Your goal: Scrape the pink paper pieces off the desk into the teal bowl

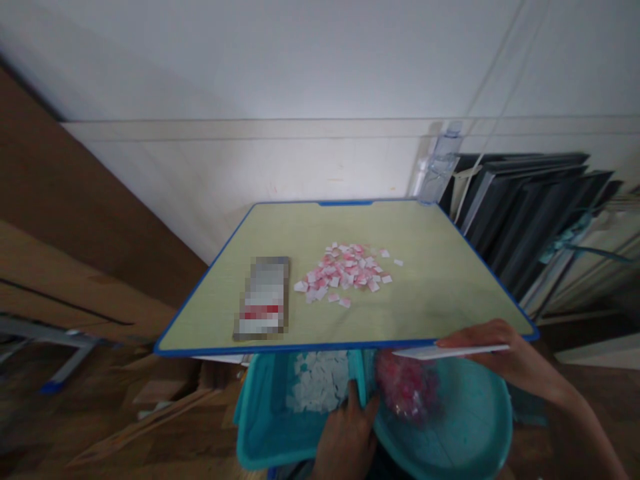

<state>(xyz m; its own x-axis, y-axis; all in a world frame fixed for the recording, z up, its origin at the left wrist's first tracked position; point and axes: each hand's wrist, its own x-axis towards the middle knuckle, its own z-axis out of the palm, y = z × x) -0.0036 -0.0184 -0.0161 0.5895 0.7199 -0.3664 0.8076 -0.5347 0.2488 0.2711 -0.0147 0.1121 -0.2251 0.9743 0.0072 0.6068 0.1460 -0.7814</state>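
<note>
My right hand (493, 337) is closed on a thin white card (445, 351), held nearly level at the front edge of the small folding table, above a round teal basin (503, 420). My left hand (346, 430) grips the right rim of a rectangular teal tub (250, 445), its fingers over the wall and the thumb on the basin side. Many small white paper pieces (323, 383) lie inside the tub. On the tabletop (425, 250) is a loose heap of small pink-and-white pieces (347, 267). A clear plastic bag of pinkish-red contents (407, 387) sits in the round basin.
A phone-shaped, pixelated object (263, 297) lies at the table's left. Behind the far right corner stands a clear plastic bottle (440, 167) against the wall. Dark flat panels (530, 207) lean at the right. Brown boards (75, 233) stand at the left.
</note>
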